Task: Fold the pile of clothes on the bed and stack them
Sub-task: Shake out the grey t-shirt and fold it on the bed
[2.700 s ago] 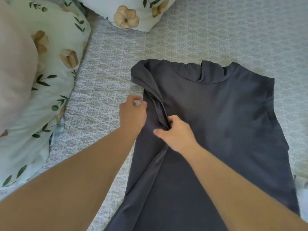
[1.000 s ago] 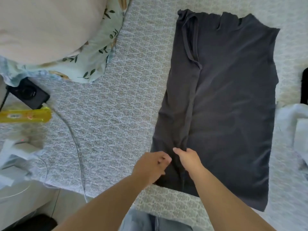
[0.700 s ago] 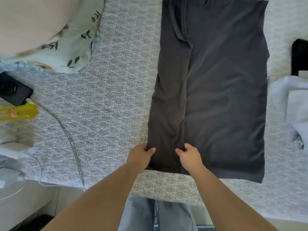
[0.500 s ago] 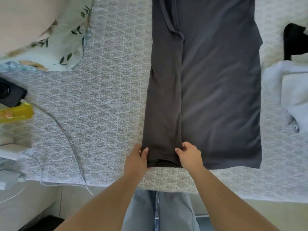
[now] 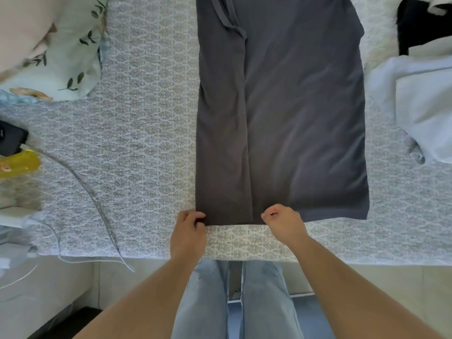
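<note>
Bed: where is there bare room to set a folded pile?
Bare sheet lies between the grey shirt, the flowered pillow and the cable. The right side is crowded with white clothes; both hands occupy the near hem.

Bare bedspread (image 5: 146,143) lies open left of the shirt (image 5: 293,118); probably clothes (image 5: 420,101) crowd its right.

Shirt (image 5: 293,113) on bed (image 5: 146,143), pillow (image 5: 71,45) left, clothes (image 5: 420,99) right

A home bedroom: a bed (image 5: 146,148) under a patterned grey-white cover, a floral pillow (image 5: 71,57) up left of the left hand (image 5: 188,231), and loose light clothes (image 5: 420,106) off right of the right hand (image 5: 283,221)
</note>
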